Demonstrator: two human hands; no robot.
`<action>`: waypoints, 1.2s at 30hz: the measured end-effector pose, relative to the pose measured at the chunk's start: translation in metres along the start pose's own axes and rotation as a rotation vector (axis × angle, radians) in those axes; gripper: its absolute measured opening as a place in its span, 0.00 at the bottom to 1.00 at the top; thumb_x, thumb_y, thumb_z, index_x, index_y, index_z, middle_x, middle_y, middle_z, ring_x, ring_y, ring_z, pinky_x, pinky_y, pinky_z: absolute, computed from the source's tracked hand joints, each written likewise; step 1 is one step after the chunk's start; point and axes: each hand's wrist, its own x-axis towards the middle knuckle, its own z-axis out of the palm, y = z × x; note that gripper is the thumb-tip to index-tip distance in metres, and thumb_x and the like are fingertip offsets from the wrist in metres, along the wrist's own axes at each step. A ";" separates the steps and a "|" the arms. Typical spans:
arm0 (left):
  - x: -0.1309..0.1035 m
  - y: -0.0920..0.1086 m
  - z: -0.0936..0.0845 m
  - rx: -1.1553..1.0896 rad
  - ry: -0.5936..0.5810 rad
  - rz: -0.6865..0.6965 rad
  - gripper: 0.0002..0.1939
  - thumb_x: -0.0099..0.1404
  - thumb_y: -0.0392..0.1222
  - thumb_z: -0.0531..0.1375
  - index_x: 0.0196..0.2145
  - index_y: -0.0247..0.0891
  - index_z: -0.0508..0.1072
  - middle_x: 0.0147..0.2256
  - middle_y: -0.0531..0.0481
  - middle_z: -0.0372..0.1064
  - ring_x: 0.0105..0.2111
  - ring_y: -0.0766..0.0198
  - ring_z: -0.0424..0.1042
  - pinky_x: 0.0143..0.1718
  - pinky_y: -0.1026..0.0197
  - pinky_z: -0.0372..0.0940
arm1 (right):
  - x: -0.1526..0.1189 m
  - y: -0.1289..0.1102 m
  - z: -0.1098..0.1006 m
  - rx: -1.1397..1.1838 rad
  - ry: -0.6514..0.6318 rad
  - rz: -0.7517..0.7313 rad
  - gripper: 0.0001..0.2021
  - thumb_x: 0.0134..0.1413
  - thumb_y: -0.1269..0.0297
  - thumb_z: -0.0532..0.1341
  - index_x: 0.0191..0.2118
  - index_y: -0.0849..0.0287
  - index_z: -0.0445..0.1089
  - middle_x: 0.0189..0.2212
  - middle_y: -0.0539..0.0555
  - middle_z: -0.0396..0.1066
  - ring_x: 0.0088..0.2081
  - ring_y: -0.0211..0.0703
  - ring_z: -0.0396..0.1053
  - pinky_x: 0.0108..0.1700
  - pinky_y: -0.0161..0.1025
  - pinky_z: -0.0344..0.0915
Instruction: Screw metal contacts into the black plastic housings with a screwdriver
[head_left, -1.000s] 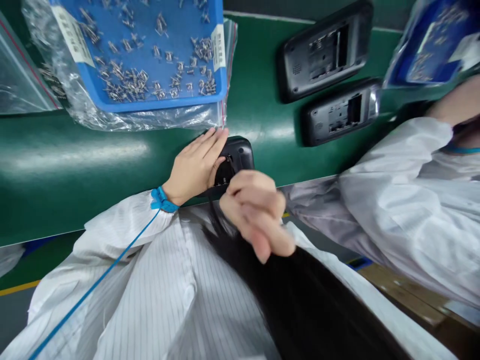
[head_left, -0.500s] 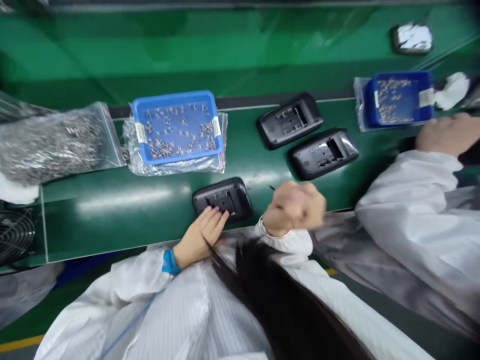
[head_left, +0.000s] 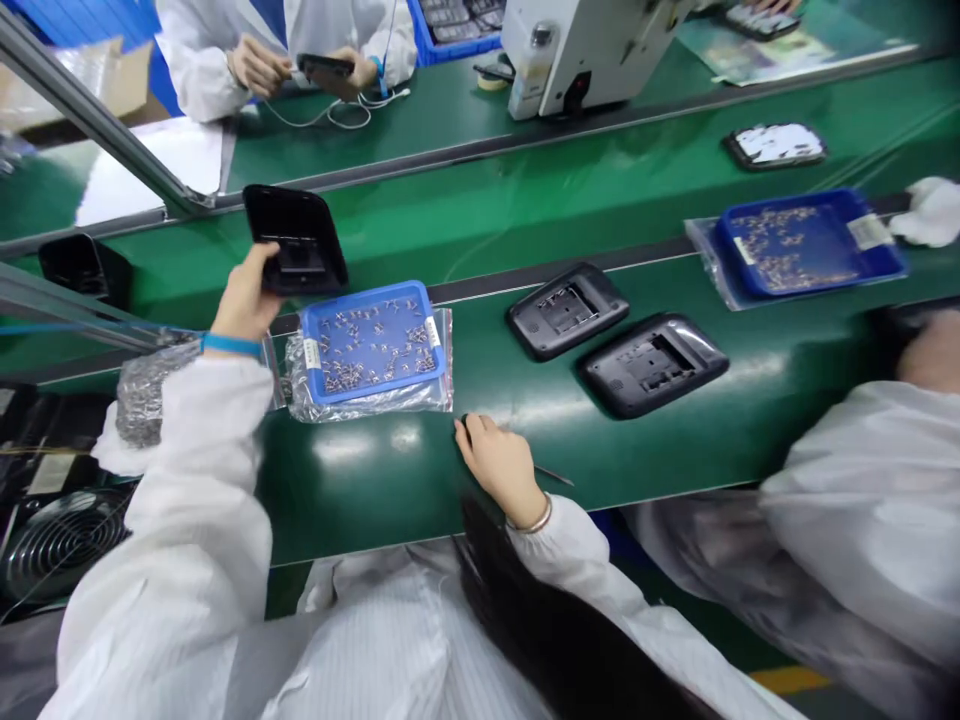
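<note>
Over the far side of the bench, my left hand (head_left: 244,300) grips a black plastic casing (head_left: 304,225) by its near edge, thumb on its face. The casing is tilted up. Just below it lies a blue tray (head_left: 367,345) of small metal parts. My right hand (head_left: 502,465) rests on the green bench with curled fingers. A thin metal tool (head_left: 555,476) sticks out from under its right side; its other end is hidden. To the right of that hand lie two black casings, one farther back (head_left: 566,312) and one nearer (head_left: 652,365).
A second blue tray (head_left: 817,245) sits at right, near a co-worker's hand (head_left: 934,355). Bagged metal parts (head_left: 146,395) lie at left, beside a fan (head_left: 71,545). Beyond the green strip are another person's hands (head_left: 262,70) and a white machine (head_left: 585,50).
My left hand has lifted the casing from the near bench and carried it up and left, past the blue tray. My right hand has come down onto the bench. The view has tilted upward.
</note>
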 end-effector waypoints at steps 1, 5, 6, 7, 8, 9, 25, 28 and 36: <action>0.030 -0.006 0.003 0.002 0.003 -0.031 0.26 0.67 0.62 0.56 0.24 0.38 0.58 0.22 0.60 0.67 0.32 0.71 0.71 0.31 0.62 0.68 | 0.002 0.001 0.000 0.007 0.012 -0.009 0.21 0.70 0.57 0.44 0.36 0.61 0.69 0.31 0.54 0.73 0.23 0.31 0.64 0.26 0.38 0.38; 0.083 -0.020 0.006 0.046 0.046 -0.055 0.19 0.71 0.50 0.54 0.24 0.39 0.65 0.23 0.63 0.70 0.26 0.79 0.69 0.46 0.68 0.71 | 0.007 0.005 0.003 0.024 0.066 -0.038 0.20 0.69 0.58 0.46 0.33 0.62 0.69 0.28 0.52 0.72 0.22 0.30 0.64 0.26 0.38 0.38; 0.080 -0.022 0.005 0.092 0.067 -0.011 0.16 0.70 0.48 0.56 0.29 0.36 0.71 0.26 0.61 0.73 0.28 0.77 0.71 0.49 0.64 0.70 | 0.008 0.005 0.004 0.026 0.078 -0.042 0.19 0.69 0.58 0.47 0.33 0.61 0.69 0.28 0.52 0.73 0.22 0.30 0.64 0.25 0.38 0.38; 0.073 -0.023 0.005 0.162 0.088 0.052 0.13 0.69 0.49 0.58 0.33 0.37 0.73 0.28 0.58 0.75 0.32 0.72 0.74 0.50 0.58 0.71 | 0.008 0.006 0.005 0.029 0.089 -0.043 0.19 0.69 0.58 0.47 0.32 0.61 0.69 0.27 0.52 0.73 0.21 0.30 0.64 0.25 0.38 0.38; 0.063 -0.024 0.005 0.243 0.108 0.122 0.12 0.67 0.51 0.61 0.35 0.39 0.74 0.29 0.56 0.76 0.35 0.65 0.76 0.49 0.51 0.72 | 0.008 0.006 0.006 0.033 0.098 -0.042 0.19 0.68 0.59 0.47 0.32 0.61 0.69 0.27 0.51 0.73 0.21 0.31 0.64 0.25 0.38 0.38; 0.050 -0.024 0.008 0.329 0.101 0.186 0.14 0.64 0.54 0.64 0.35 0.40 0.73 0.29 0.55 0.76 0.37 0.60 0.77 0.44 0.47 0.74 | 0.008 0.005 0.006 0.037 0.104 -0.040 0.19 0.68 0.59 0.48 0.31 0.60 0.69 0.26 0.51 0.73 0.21 0.31 0.64 0.25 0.38 0.37; -0.046 0.004 0.079 0.728 -0.516 0.168 0.06 0.61 0.36 0.65 0.27 0.34 0.77 0.28 0.42 0.74 0.33 0.56 0.73 0.38 0.58 0.64 | -0.007 0.016 0.010 -0.052 0.278 -0.149 0.21 0.67 0.58 0.48 0.26 0.60 0.67 0.18 0.51 0.66 0.15 0.32 0.50 0.24 0.35 0.32; -0.054 0.008 0.078 0.733 -0.546 0.195 0.07 0.66 0.36 0.60 0.33 0.32 0.77 0.32 0.42 0.75 0.35 0.58 0.73 0.41 0.58 0.64 | -0.006 0.015 0.018 -0.009 0.201 -0.128 0.20 0.66 0.55 0.51 0.27 0.61 0.68 0.21 0.51 0.68 0.16 0.29 0.47 0.25 0.35 0.33; -0.108 0.020 0.060 0.341 -0.304 0.400 0.05 0.69 0.39 0.59 0.38 0.35 0.71 0.40 0.45 0.68 0.41 0.62 0.70 0.46 0.58 0.66 | -0.015 0.048 -0.020 0.151 0.263 -0.076 0.22 0.69 0.55 0.45 0.32 0.62 0.69 0.30 0.56 0.70 0.29 0.36 0.65 0.28 0.33 0.51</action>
